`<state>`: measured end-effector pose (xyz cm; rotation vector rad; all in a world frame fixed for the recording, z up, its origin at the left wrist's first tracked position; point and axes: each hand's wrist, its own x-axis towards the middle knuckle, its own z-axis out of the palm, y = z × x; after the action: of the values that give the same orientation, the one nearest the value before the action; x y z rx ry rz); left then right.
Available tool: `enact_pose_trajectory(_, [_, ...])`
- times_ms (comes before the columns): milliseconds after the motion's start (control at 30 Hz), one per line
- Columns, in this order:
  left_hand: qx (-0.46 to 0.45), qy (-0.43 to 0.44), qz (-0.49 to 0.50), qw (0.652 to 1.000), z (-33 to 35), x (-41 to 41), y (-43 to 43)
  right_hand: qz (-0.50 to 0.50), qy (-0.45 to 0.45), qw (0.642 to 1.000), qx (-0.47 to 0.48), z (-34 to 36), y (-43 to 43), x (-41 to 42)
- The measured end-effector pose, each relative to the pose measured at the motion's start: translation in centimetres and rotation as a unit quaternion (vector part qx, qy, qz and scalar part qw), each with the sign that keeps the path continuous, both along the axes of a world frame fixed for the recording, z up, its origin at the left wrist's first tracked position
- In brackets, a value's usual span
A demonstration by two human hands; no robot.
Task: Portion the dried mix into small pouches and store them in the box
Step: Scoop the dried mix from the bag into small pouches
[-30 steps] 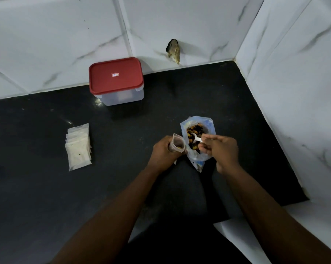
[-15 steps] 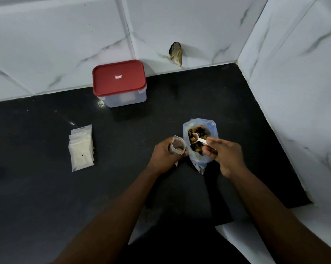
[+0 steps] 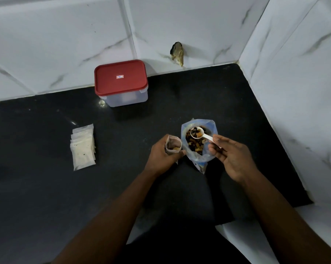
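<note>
From the head camera, looking down on a black counter (image 3: 46, 187). Grips a small pouch (image 3: 173, 145) in the left hand (image 3: 161, 156), fingers wrapped round it, mouth open upward, a few pieces already inside. Pinches a white scoop (image 3: 202, 135) by its handle in the right hand (image 3: 231, 157), thumb and fingertips closed on it, other fingers loosely bent. Holds the loaded scoop bowl over the open bag (image 3: 199, 159) of dried mix (image 3: 194, 145), at 3 o'clock of the pouch and just beside it. Shows the box (image 3: 126, 99), red lid (image 3: 121, 80) on, at 11 o'clock of the bag, against the tiled wall (image 3: 65, 44). Has a stack of flat pouches (image 3: 82, 149) at 9 o'clock, well apart from the hands.
</note>
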<state>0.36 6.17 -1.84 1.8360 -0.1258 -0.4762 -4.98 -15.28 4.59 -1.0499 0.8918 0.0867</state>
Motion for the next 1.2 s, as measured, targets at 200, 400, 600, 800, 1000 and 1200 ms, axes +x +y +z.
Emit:
enact_pose_trajectory(200, [0.01,-0.014,-0.019,1.0,0.3,-0.1,0.2,0.08,-0.039,0.996,-0.019,2.0,2.1,-0.1])
enact_pose_trajectory(400, [0.01,-0.053,-0.03,0.998,0.1,-0.2,0.2,0.16,-0.053,0.979,-0.114,1.9,4.2,-0.6])
enact_pose_trajectory(600, [-0.007,-0.056,-0.04,0.998,0.2,-0.1,-0.1,0.312,-0.227,0.764,-0.517,0.3,4.5,-2.0])
enact_pose_trajectory(800, [-0.013,-0.075,-0.038,0.996,-0.1,-0.1,0.1,0.311,-0.313,0.693,-0.57,-1.2,3.8,-3.3])
enact_pose_trajectory(1000, [-0.001,-0.047,-0.048,0.998,-0.4,0.2,0.0,0.152,-0.175,0.895,-0.381,-0.5,4.0,-3.2])
enact_pose_trajectory(1200, [0.013,-0.029,-0.056,0.998,-0.3,0.3,0.3,-0.025,-0.088,0.981,-0.17,0.0,1.7,-1.4])
